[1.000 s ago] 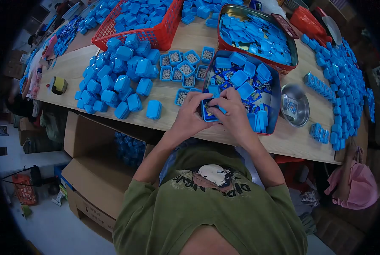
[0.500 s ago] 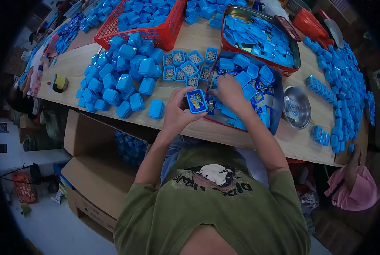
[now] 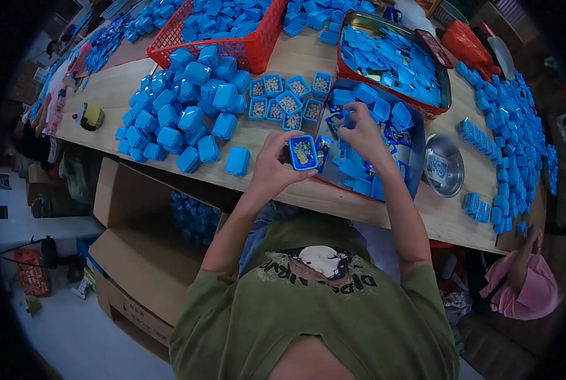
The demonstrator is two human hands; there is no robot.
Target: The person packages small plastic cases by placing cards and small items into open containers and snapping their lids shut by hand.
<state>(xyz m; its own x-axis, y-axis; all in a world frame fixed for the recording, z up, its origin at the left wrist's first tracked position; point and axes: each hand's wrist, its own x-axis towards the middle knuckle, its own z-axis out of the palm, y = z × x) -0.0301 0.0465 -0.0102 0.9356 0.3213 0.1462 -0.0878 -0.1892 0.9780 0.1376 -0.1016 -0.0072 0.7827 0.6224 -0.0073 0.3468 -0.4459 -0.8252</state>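
Note:
My left hand [image 3: 271, 174] grips a small blue plastic box [image 3: 303, 152] by its sides, tilted toward me. Inside the box lies a dark blue printed packet with yellow markings. Over a shallow tray [image 3: 413, 151] is my right hand [image 3: 364, 139], fingers curled together; whatever they hold, if anything, is hidden. The tray contains loose blue lids or box parts [image 3: 364, 94] and shiny printed packets [image 3: 323, 151]. Just beyond my left hand stand several open blue boxes filled with whitish pellets [image 3: 288, 102].
Closed blue boxes [image 3: 191, 118] are heaped at left before a red basket [image 3: 251, 49]. A tin of blue pieces [image 3: 390, 60] stands behind the tray, a metal bowl [image 3: 451, 180] right of it. More boxes [image 3: 514, 139] line the right edge. An open carton [image 3: 131, 240] is below left.
My right hand has lifted slightly and shifted right and away within the tray area, its fingers rising from the packets. My left hand keeps the blue box, moved slightly right as the view shifts.

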